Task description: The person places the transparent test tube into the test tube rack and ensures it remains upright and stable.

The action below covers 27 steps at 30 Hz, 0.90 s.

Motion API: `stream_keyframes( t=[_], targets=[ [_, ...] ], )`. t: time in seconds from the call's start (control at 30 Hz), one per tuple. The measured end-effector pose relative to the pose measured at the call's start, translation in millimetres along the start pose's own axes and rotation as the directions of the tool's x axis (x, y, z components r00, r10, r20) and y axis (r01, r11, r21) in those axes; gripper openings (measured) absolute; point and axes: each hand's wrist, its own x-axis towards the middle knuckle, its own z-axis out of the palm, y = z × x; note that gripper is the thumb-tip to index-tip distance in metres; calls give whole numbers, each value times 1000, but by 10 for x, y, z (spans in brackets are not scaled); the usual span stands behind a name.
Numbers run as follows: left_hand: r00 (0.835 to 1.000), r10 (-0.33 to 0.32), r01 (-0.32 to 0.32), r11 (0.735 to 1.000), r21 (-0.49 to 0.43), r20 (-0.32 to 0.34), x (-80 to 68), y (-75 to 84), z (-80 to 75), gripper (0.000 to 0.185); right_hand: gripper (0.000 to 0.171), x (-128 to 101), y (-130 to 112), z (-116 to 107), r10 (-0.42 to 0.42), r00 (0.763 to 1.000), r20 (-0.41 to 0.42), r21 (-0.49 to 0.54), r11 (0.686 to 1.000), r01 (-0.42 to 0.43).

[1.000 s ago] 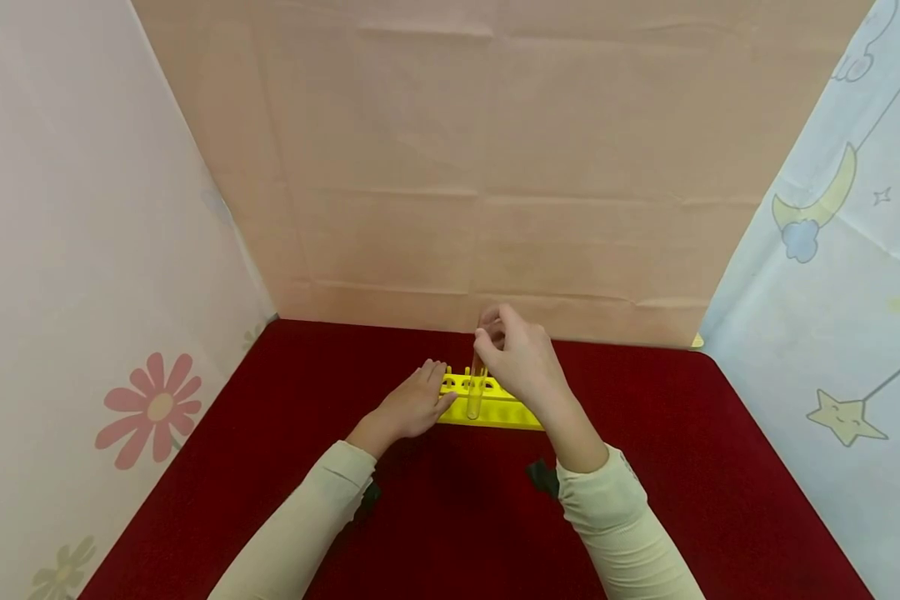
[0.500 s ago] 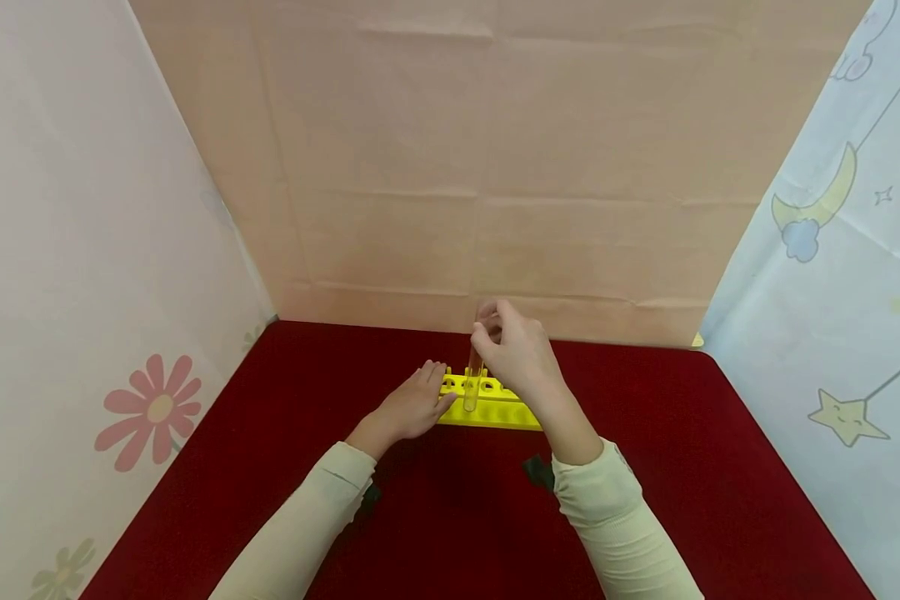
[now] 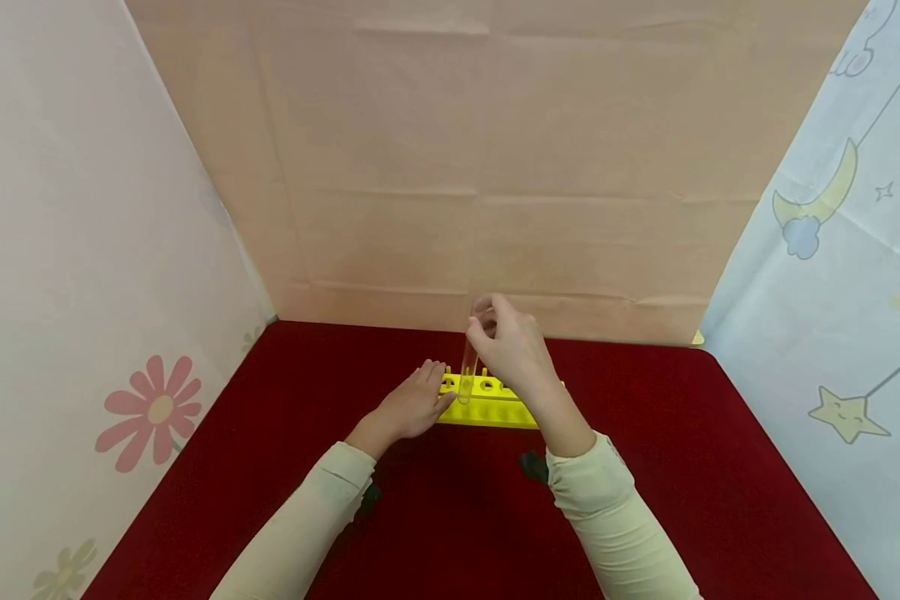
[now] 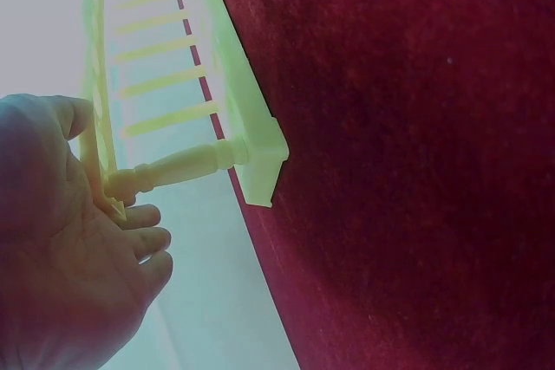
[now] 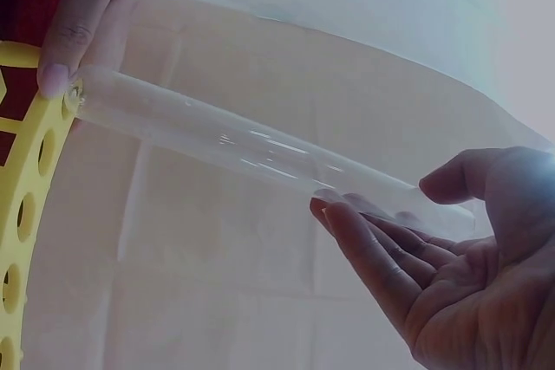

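My right hand [image 3: 516, 346] holds a clear glass test tube [image 5: 217, 136] near its upper end, between thumb and fingers. The tube looks empty and leans slightly, its rounded bottom by the holes at the left part of a yellow test tube rack [image 3: 495, 411]. Whether the bottom touches the rack or has entered a hole, I cannot tell. At the rack's left end, my left hand [image 3: 412, 402] grips the upper plate, thumb on one side and fingers on the other. The left wrist view shows the rack's end post [image 4: 178, 166] beside these fingers.
The rack stands on a dark red tabletop [image 3: 450, 517], with a row of round holes. A tan sheet [image 3: 390, 167] hangs behind the table. Patterned pale sheets close off the left [image 3: 67, 250] and right [image 3: 855, 292] sides.
The right hand has moved left and slightly up with the test tube, from the rack's middle toward its left end. The left hand and the rack have stayed in place.
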Motion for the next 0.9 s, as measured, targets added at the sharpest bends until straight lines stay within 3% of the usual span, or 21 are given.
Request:
stream_keyframes(
  t=[0.9],
  targets=[
    [1000, 18, -18, 1000, -21, 3, 7, -15, 3, 72, 23, 73, 30, 124, -42, 999, -27, 44, 998, 43]
  ],
)
